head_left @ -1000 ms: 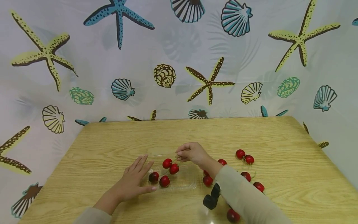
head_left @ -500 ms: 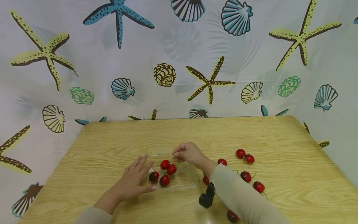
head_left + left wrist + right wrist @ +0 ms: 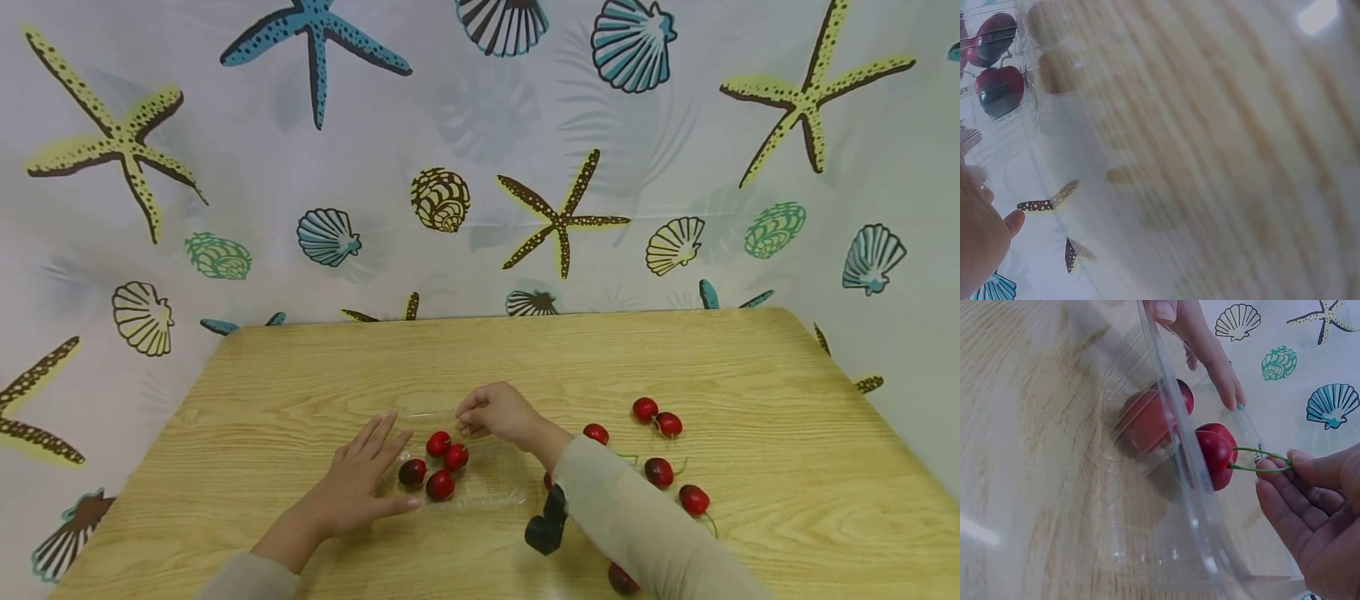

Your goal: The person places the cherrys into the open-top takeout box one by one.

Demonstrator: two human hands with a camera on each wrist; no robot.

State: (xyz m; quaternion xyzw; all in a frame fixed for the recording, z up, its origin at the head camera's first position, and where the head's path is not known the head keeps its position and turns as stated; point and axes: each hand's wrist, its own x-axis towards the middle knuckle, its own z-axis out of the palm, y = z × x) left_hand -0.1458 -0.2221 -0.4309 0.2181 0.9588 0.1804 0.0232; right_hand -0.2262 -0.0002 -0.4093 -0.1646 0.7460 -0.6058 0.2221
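Note:
My right hand (image 3: 498, 414) pinches the joined green stems (image 3: 1263, 459) of a cherry pair (image 3: 1216, 453) between thumb and fingertips. The two red cherries hang at the left end of a clear plastic container (image 3: 495, 483), close to another, darker cherry pair (image 3: 440, 485) lying inside it. My left hand (image 3: 360, 479) lies with fingers straight and spread against the container's left side, thumb along the near edge. In the left wrist view, dark cherries (image 3: 1000, 92) show through the clear wall, with part of the left hand (image 3: 985, 234) below.
Several more cherries lie on the wooden table (image 3: 315, 367): a pair (image 3: 657, 418) at the back right, others (image 3: 693, 500) around the right forearm, and one (image 3: 622, 577) near the front. The sleeve partly covers some. A patterned cloth (image 3: 480, 125) hangs behind the table.
My right hand has moved a little left, carrying the cherry pair lower and closer to the pair in the container. The left hand has stayed in place.

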